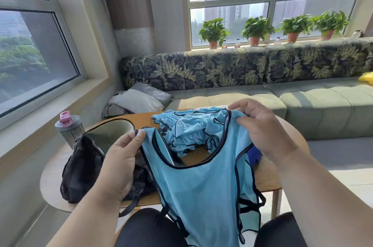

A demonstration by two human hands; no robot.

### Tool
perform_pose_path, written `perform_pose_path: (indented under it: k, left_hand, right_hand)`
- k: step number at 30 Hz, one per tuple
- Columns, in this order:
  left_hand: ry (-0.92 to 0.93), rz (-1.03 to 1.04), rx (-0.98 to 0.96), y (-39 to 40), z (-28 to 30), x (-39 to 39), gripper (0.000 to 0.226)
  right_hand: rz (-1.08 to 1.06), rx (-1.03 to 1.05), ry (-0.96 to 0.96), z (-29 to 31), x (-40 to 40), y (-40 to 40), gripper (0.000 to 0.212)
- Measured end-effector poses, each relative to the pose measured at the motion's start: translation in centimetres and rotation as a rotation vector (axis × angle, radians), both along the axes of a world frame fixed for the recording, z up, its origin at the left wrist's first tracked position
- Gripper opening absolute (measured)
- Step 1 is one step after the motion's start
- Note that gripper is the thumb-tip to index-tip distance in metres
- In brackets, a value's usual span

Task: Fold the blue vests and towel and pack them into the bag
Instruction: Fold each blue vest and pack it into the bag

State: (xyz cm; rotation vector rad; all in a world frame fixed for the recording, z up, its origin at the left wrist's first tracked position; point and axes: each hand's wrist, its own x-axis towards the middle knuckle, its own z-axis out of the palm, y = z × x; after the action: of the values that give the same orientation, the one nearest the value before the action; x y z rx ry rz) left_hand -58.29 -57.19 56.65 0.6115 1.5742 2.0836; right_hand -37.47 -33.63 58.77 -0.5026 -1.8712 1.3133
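Two hands holding up one light blue vest (pixel 203 190) by its shoulder straps, well apart from each other: left hand (pixel 119 166) pinching the left strap between thumb and fingertips, right hand (pixel 262 131) curling round the right strap. Hanging down from both grips over the near table edge and onto the lap, front face toward the camera, dark piping outlining neck and armholes. Lying crumpled behind it on the wooden table (pixel 264 178), a heap of more blue vests (pixel 189 125). Peeking out just beside the right wrist, a darker blue cloth (pixel 254 156), too hidden to tell whether it is the towel. Sitting on the left part of the table, a black bag (pixel 80 168), its mouth gaping open and showing a pale lining, touching the held vest's left edge. Standing beyond the bag, near the window sill, a grey bottle with a pink lid (pixel 68 125). Stretching behind the table, a green sofa (pixel 302 105) with a leaf-print back, with potted plants (pixel 256 28) lining the sill above.
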Motion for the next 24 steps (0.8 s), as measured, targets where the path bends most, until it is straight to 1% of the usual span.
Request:
perform_pose_path:
  k: [3, 6, 9, 12, 14, 16, 19, 22, 24]
  left_hand:
    - [0.108, 0.022, 0.024, -0.2, 0.3, 0.2, 0.018]
    - [0.138, -0.030, 0.048, -0.2, 0.5, 0.8, 0.027]
    - [0.107, -0.117, 0.067, 0.4, 0.6, 1.9, 0.033]
    - [0.030, -0.175, 0.086, 1.1, 0.4, 2.8, 0.029]
    - [0.046, -0.228, 0.065, 1.4, 0.1, 3.5, 0.031]
    - [0.064, -0.276, 0.053, 1.6, -0.1, 4.0, 0.038]
    - [0.098, -0.309, 0.050, 1.6, -0.2, 4.3, 0.039]
    - [0.156, -0.301, 0.037, 1.4, -0.2, 4.3, 0.040]
    - [0.181, -0.287, 0.024, 1.2, -0.2, 4.2, 0.036]
  right_hand:
    - [0.011, -0.053, 0.021, -0.1, -0.4, 0.4, 0.042]
    - [0.028, -0.090, -0.014, -0.4, -0.7, 0.1, 0.039]
    - [0.091, -0.128, -0.068, -0.8, -1.4, -1.1, 0.041]
    - [0.208, -0.109, -0.160, -1.1, -2.4, -3.4, 0.039]
    - [0.305, -0.095, -0.218, -1.7, -3.0, -4.9, 0.035]
    - [0.348, -0.041, -0.248, -2.4, -3.7, -5.9, 0.028]
    - [0.292, 0.058, -0.269, -2.7, -4.4, -6.5, 0.009]
    - [0.186, 0.087, -0.253, -2.7, -4.6, -6.3, 0.016]
    - [0.124, 0.148, -0.258, -2.8, -4.5, -6.0, 0.019]
